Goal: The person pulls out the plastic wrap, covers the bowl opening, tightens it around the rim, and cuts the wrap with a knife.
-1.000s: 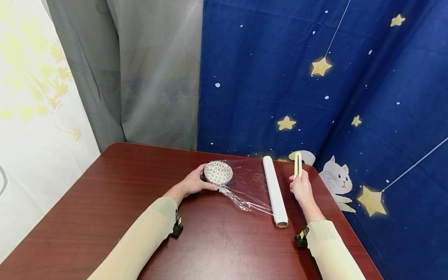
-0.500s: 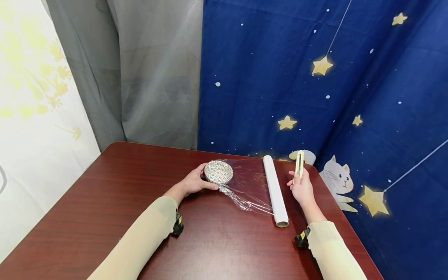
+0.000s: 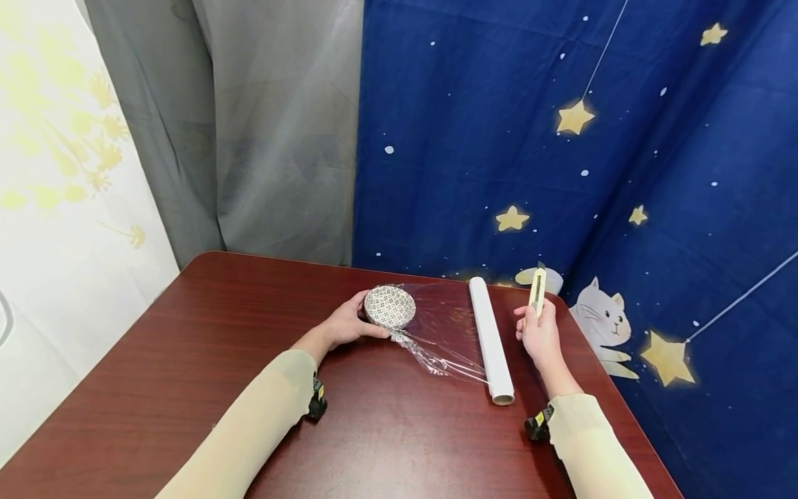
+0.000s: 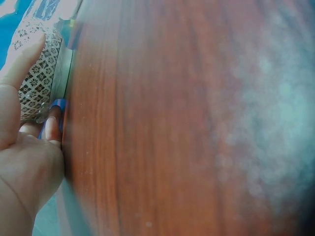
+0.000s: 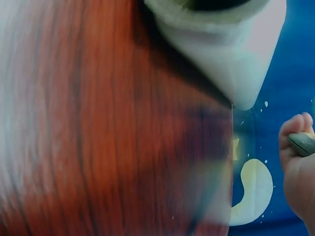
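A patterned bowl [image 3: 389, 307] stands on the table with clear plastic wrap [image 3: 439, 326] stretched over it, bunched along the near side. My left hand [image 3: 341, 326] grips the bowl's left side, thumb toward the front; the left wrist view shows its patterned wall [image 4: 37, 81] between thumb and fingers. From the bowl the film runs right to a white roll of wrap [image 3: 490, 339] lying lengthwise on the table. Right of that roll, my right hand [image 3: 539, 336] holds a pale yellow utility knife [image 3: 537, 287] upright, a dark blade tip showing at its top.
The dark red wooden table [image 3: 386, 450] ends at a back edge just behind the bowl and roll. A blue star-printed curtain [image 3: 461, 138] hangs behind it, with a grey curtain [image 3: 280, 138] to the left. The table's right edge runs close by my right arm.
The utility knife has tilted slightly right in my right hand, and a blade tip now shows at its top. My left hand, the bowl and the roll have stayed put.
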The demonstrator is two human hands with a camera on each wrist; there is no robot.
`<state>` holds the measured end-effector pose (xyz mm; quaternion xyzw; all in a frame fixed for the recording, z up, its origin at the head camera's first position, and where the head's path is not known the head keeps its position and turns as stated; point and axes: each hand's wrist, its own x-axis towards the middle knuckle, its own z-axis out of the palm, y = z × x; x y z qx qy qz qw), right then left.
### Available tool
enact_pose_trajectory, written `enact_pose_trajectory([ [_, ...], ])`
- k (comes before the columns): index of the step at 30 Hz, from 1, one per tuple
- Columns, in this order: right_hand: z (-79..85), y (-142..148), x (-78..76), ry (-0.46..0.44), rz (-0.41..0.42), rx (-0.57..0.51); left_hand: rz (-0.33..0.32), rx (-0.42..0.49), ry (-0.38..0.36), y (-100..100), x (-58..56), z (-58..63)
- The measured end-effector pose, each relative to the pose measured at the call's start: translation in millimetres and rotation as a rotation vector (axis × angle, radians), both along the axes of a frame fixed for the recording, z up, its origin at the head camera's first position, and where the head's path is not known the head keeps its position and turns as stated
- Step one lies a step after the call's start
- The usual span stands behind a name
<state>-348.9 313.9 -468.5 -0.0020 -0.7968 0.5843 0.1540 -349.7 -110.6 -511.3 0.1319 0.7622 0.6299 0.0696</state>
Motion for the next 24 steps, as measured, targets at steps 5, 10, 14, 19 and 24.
enact_pose_trajectory([
  [5, 1.2, -1.7, 1.3, -0.007, -0.046, 0.0, -0.002, 0.001, -0.004, 0.0, 0.8, 0.0],
  [10, 4.6, -4.8, 3.2, -0.038, -0.032, -0.004, 0.001, -0.001, -0.003, -0.3, 0.9, 0.4],
  [14, 5.8, -6.6, 4.0, -0.048, -0.047, 0.03, 0.005, -0.008, -0.009, -0.5, 1.2, 0.5],
  [19, 5.5, -5.5, 4.7, -0.035, -0.114, 0.09, 0.007, -0.013, -0.008, -0.1, 0.6, 0.4],
  [24, 5.4, -3.5, 5.2, -0.019, -0.2, 0.184, 0.006, -0.007, -0.007, 0.1, -0.3, 0.1],
])
